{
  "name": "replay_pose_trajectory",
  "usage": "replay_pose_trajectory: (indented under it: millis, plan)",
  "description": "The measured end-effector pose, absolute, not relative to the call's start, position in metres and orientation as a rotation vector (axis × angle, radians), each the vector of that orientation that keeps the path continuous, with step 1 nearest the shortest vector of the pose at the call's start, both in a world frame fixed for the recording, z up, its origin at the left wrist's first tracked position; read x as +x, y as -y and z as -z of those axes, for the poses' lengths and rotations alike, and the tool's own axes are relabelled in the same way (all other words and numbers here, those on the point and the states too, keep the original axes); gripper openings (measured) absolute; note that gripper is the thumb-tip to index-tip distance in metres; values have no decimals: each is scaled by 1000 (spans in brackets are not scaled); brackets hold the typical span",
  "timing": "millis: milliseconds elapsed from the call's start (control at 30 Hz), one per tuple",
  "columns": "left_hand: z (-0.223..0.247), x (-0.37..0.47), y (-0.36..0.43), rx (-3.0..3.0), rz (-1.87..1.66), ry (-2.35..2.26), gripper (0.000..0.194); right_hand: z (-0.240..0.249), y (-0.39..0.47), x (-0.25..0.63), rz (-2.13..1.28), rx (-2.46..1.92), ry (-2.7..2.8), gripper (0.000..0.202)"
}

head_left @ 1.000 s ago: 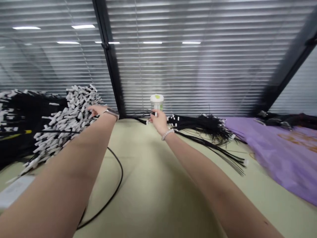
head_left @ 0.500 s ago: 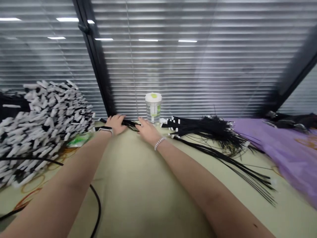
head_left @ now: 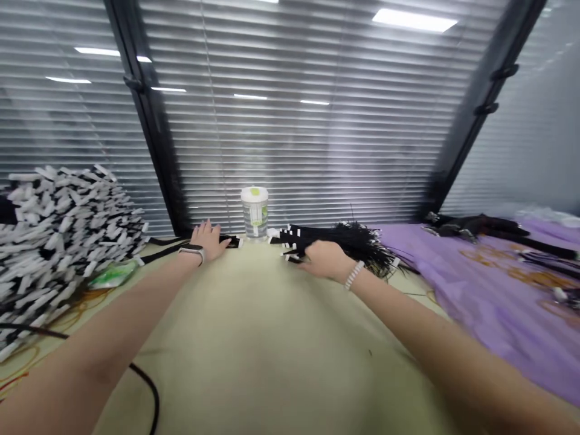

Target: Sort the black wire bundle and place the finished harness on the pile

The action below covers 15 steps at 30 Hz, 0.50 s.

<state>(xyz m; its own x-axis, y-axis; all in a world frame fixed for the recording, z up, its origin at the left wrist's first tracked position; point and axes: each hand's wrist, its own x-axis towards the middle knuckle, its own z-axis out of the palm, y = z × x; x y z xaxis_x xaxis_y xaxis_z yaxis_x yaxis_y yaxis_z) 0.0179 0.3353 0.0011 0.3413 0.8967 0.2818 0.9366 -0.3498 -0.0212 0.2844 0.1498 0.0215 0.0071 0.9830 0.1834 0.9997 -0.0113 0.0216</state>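
Handling of black cables at centre appears current: left hand flat, unclenched; right hand curled, grip indeterminable; lifting requires firm grasp.

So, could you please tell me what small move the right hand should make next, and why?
Perhaps the right hand should close firmly on the white-tipped black cables showing beside it: it lies curled right at them, but whether it grips them is hidden.
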Motion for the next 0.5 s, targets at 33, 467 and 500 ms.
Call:
replay_pose_trajectory:
  millis: [33,467,500]
  plan:
    - [-7,18,-328,-2421,343,1638,58,-13,-138,288,213,-2179,2124,31]
    - [-33,-6,-157,-2609,147,1123,62,-32,-88,260,149,-1898,1801,30]
    - [-30,-13,-139,-2636,105,1105,62,-35,-81,258,141,-1875,1776,30]
